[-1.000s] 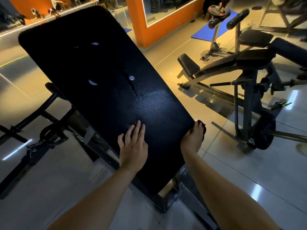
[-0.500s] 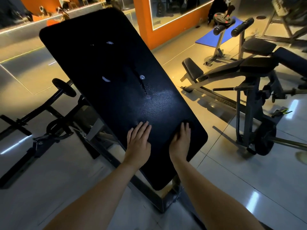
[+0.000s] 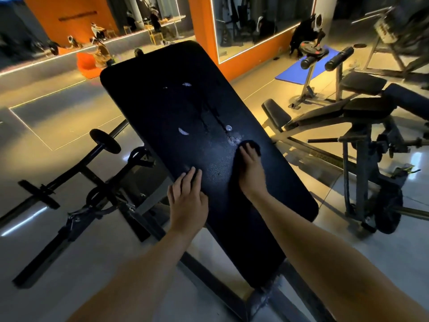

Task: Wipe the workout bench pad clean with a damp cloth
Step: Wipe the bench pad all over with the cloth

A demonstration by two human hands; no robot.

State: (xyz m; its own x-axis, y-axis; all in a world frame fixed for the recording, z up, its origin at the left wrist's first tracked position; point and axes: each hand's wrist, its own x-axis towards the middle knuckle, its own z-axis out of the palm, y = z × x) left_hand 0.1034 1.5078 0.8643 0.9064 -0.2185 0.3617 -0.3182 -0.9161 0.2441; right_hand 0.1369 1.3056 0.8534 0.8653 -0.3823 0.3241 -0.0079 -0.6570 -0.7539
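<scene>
A long black bench pad (image 3: 185, 117) slopes away from me, with a few pale worn spots and a wet sheen near its middle. My left hand (image 3: 186, 197) lies flat on the pad's near left side, fingers together. My right hand (image 3: 250, 169) presses a dark cloth (image 3: 251, 144) against the pad's right half; only the cloth's far edge shows past the fingertips, just below a wet patch.
The bench's black steel frame (image 3: 111, 182) spreads over the tiled floor to the left. Another black weight machine (image 3: 362, 126) stands close on the right. A blue mat (image 3: 299, 68), an orange mirrored wall (image 3: 206, 26) and people sitting lie farther back.
My right hand has slid with the cloth from the pad's near right edge up and across toward the middle. The left hand stayed pressed on the pad.
</scene>
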